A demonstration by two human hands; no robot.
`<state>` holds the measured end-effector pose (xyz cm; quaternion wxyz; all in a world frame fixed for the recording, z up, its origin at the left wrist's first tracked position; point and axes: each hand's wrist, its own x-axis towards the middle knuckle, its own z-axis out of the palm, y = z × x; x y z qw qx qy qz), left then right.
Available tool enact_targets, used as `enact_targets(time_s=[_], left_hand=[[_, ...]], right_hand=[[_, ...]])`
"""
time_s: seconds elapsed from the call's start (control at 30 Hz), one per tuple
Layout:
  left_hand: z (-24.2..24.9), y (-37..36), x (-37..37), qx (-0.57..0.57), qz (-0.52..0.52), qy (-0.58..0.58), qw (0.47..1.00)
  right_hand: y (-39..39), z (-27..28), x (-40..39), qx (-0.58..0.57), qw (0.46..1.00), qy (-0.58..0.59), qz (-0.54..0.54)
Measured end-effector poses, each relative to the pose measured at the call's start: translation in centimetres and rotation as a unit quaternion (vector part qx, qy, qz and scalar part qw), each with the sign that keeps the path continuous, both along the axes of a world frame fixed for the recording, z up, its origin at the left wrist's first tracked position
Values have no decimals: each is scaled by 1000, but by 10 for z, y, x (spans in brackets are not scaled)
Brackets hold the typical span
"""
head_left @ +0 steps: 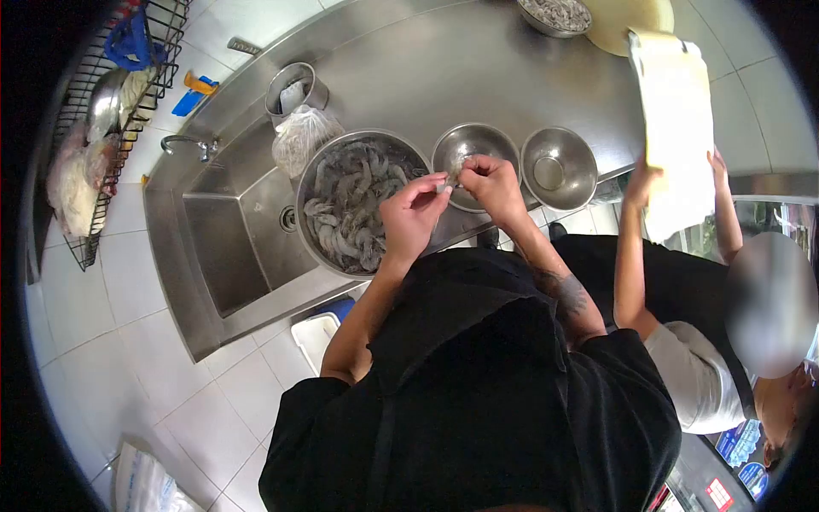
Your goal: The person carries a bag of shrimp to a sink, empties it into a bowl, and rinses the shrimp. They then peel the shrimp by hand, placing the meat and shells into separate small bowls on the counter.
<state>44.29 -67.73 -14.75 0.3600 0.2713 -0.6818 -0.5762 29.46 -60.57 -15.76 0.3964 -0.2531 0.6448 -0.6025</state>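
Note:
A small grey shrimp [451,178] is pinched between my two hands, over the near left rim of a steel bowl [471,136]. My left hand [413,212] grips one end with thumb and fingertips. My right hand [493,189] has its fingers closed on the other end, partly hiding it. Left of my hands, a large steel basin [358,137] holds many raw, unpeeled shrimp [350,205]. To the right of the first bowl stands a second steel bowl [560,166] with a little something at its bottom that I cannot make out.
A sink [230,247] with a tap [189,145] lies to the left. A plastic bag [300,141] and a steel pot [296,88] stand behind the basin. At the right, another person holds a large pale board-like stack [678,132]. A filled bowl [556,15] sits at the back.

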Motion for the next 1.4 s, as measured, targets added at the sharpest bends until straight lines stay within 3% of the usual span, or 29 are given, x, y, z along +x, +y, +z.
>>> enact_targets(time_s=[0.03,0.17,0.27,0.37,0.43,0.47,0.53,0.77,1.0,1.1,1.27,1.3,1.4], left_hand=[[0,0,1,102,1,11,995],[-4,-8,5,230,-5,108,967],[-2,-14,9,184,1,77,980],[0,-6,8,-39,43,13,998],[-1,-5,6,-94,39,-7,995],[-2,-3,5,-93,29,0,995],[-3,-2,5,-194,36,-36,980],[-3,-6,9,-142,15,-12,990],[-5,-10,10,-179,-9,-23,984],[-4,-7,10,-133,-9,-13,991],[-2,-12,11,108,43,1,993],[-4,-14,11,107,43,-2,993],[-4,-16,11,199,38,85,975]], right_hand=[[1,8,2,2,1000,-4,-8],[3,3,1,11,999,37,-24],[3,8,-2,-5,1000,-7,-10],[5,16,2,45,998,-26,29],[2,17,7,33,998,30,39],[0,13,8,35,998,36,34],[-3,9,11,25,999,10,23],[-4,6,9,27,998,-21,43],[-6,12,12,47,998,-23,32],[-7,-1,13,33,999,19,7],[-9,-1,12,43,998,48,10],[-9,-1,12,42,998,46,10],[-7,5,10,55,995,80,10]])
